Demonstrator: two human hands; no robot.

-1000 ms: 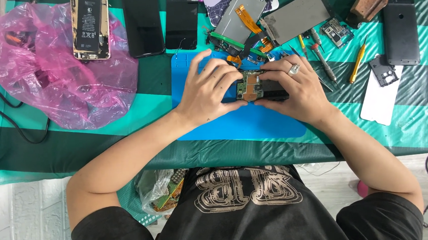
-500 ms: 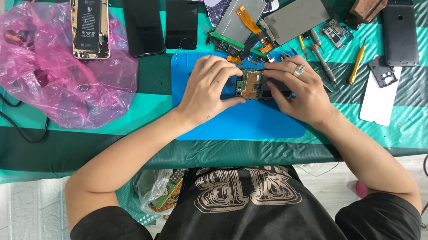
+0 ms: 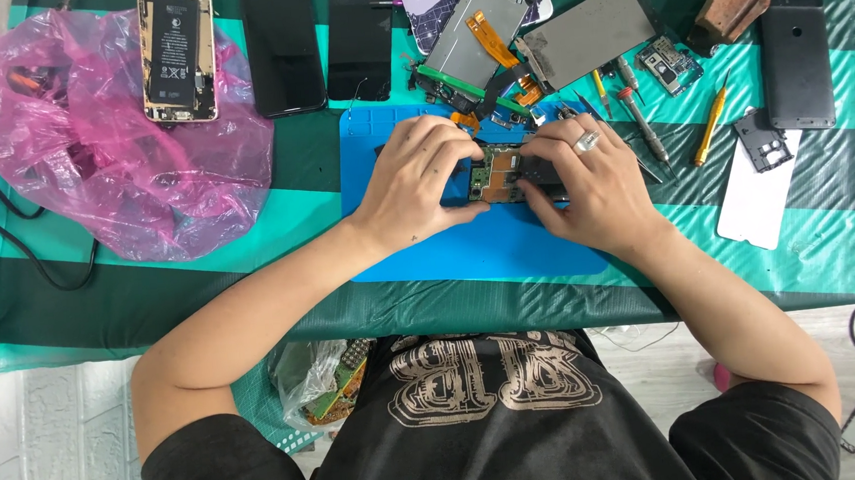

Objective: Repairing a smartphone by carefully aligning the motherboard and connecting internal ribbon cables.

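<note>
An opened phone (image 3: 503,173) with its green circuit board showing lies on a blue work mat (image 3: 488,251). My left hand (image 3: 418,175) grips its left end, fingers curled over the board. My right hand (image 3: 589,184), with a ring on one finger, covers and holds its right end. Most of the phone is hidden under both hands.
A pink plastic bag (image 3: 111,157) lies at the left with an open-backed phone (image 3: 177,52) on it. Two dark phones (image 3: 318,42), screen assemblies (image 3: 584,34), screwdrivers (image 3: 640,120), a yellow tool (image 3: 711,128), a black phone (image 3: 794,62) and a white cover (image 3: 756,209) surround the mat.
Both hands have shifted slightly on the opened phone and keep hold of it; the left fingers have moved over the board. Nothing else has moved.
</note>
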